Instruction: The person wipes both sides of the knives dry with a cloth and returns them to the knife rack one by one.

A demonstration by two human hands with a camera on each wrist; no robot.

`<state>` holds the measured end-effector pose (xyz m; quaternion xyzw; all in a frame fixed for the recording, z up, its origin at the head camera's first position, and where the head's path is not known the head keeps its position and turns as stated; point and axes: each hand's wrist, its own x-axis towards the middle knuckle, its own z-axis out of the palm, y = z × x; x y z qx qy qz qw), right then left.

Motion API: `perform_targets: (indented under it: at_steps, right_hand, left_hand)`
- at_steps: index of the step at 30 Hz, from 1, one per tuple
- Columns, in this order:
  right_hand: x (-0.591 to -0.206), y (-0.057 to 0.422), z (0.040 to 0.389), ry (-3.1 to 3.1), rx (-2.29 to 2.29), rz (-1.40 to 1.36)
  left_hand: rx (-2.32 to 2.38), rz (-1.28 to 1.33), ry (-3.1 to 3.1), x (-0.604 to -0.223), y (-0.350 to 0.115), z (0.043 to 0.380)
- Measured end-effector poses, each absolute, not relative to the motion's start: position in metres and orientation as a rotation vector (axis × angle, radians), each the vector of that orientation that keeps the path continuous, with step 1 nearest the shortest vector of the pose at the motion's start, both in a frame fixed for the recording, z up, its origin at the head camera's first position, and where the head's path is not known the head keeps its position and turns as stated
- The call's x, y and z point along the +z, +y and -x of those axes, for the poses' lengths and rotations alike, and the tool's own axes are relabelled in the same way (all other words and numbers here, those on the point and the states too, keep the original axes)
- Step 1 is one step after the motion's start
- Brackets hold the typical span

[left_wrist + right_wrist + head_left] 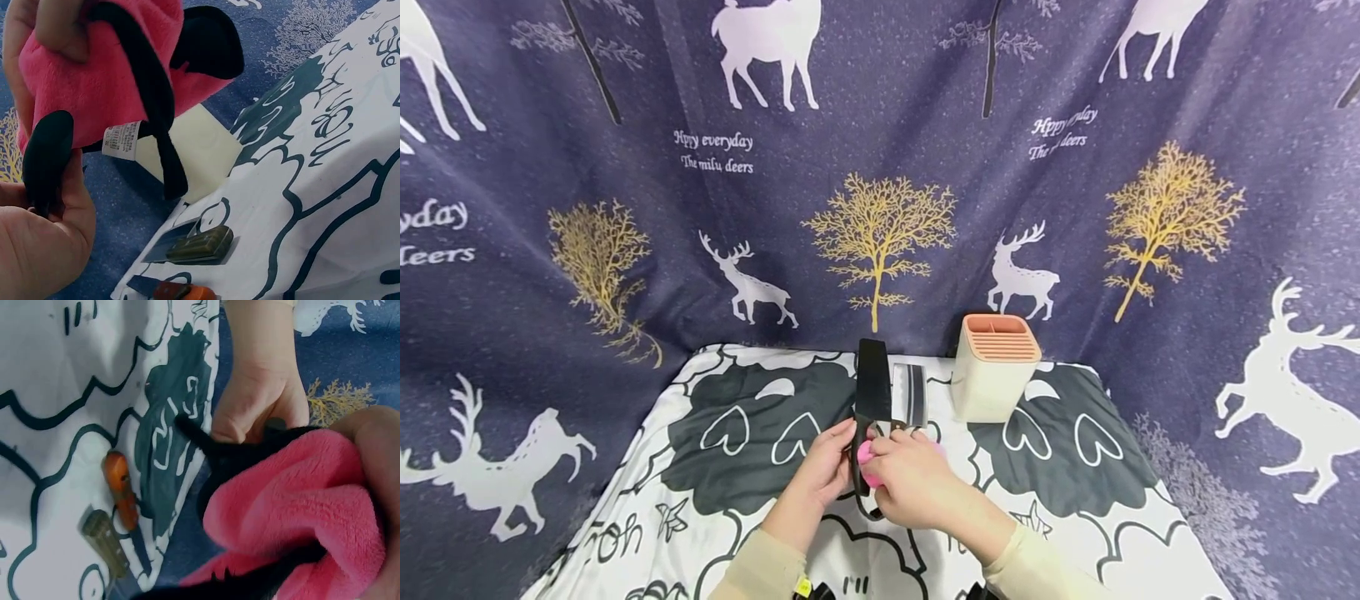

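A black broad-bladed knife (872, 379) points away from the body, its blade uppermost in the head view. My left hand (829, 463) grips its dark handle (50, 153); the rounded butt shows between thumb and fingers. Around the knife is folded a pink plush cloth (94, 78) with black trim and a small white label (120, 139). My right hand (917, 479) holds this cloth against the knife, just right of my left hand. In the right wrist view the bunched cloth (294, 506) hides much of the blade.
Beyond my hands lies a silver-bladed knife (910, 396). An olive-handled knife (103, 537) and an orange-handled one (120, 487) lie side by side. At the back right stands a cream knife block (988, 387) with an orange slotted top. Patterned fabric (880, 125) hangs behind the table.
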<state>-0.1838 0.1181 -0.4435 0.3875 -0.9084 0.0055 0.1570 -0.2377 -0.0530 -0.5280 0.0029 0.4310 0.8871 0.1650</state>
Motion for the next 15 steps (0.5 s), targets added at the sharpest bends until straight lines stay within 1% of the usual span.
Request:
perform_targets:
  at_steps: [7,11,15]
  right_hand:
    - [-0.446,0.129,0.191,-2.527,0.264,-1.334]
    - [-0.444,0.139,0.200,-2.469,0.451,-1.456]
    - [-0.436,0.149,0.212,-2.506,0.629,-1.447]
  left_hand:
    - [2.524,0.015,1.235,-0.525,-0.061,0.242]
    - [2.539,0.018,1.281,-0.521,-0.067,0.243]
    - [2.550,0.043,1.319,-0.519,-0.075,0.245]
